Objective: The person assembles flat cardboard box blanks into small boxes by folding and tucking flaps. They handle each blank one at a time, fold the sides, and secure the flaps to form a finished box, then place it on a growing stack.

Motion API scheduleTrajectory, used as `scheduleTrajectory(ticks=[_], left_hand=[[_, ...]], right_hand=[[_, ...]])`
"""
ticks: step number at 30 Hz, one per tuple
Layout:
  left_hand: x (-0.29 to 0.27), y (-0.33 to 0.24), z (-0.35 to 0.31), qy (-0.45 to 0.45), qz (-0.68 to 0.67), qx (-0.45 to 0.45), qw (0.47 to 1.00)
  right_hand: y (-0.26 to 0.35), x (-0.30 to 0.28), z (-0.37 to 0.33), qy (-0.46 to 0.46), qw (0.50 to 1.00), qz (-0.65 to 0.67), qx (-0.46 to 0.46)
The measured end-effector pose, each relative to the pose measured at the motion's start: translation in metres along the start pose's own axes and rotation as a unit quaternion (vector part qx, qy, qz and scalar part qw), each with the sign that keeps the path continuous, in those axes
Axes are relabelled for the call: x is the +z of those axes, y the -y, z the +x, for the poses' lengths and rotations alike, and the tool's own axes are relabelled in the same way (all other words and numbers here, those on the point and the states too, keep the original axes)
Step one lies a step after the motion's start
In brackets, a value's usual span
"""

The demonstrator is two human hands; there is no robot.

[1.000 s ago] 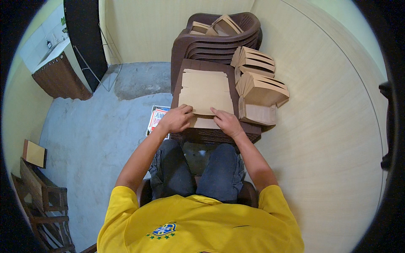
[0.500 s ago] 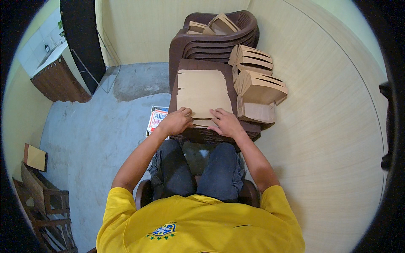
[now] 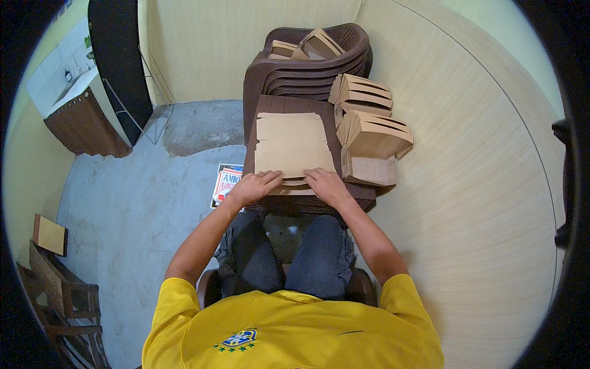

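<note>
A flat brown cardboard sheet with notched side edges lies on the brown plastic surface in front of me. Its near edge is raised a little, leaving a dark gap over more cardboard below. My left hand pinches this edge at the left corner, fingertips on top. At the right corner my right hand grips the same edge, its fingers bent over the board. Both thumbs are mostly hidden. Just right of the sheet stand folded cardboard boxes, nested together, with more nested boxes behind them.
Stacked brown plastic chairs stand at the far side, with cardboard boxes on the top seat. A pale wall closes the right side. On the floor at left sits a crate with a printed box. Dark wooden furniture stands lower left.
The whole scene sits slightly lower in the picture. My fingers have drawn closer along the sheet's near edge, and the right hand's spread thumb has tucked in.
</note>
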State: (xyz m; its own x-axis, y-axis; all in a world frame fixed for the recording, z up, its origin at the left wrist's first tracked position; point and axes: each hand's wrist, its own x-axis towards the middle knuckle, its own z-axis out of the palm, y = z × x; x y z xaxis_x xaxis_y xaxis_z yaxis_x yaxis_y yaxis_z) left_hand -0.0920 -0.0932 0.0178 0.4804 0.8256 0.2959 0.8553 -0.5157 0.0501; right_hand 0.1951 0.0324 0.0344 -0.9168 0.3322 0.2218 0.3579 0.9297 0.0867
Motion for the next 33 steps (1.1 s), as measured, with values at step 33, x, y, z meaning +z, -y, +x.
scheduleTrajectory(ticks=[33], left_hand=[[0.027,-0.013,0.007,-0.042,0.017,-0.028,0.999]], right_hand=[[0.002,-0.001,-0.008,-0.028,0.998,0.035,-0.050]])
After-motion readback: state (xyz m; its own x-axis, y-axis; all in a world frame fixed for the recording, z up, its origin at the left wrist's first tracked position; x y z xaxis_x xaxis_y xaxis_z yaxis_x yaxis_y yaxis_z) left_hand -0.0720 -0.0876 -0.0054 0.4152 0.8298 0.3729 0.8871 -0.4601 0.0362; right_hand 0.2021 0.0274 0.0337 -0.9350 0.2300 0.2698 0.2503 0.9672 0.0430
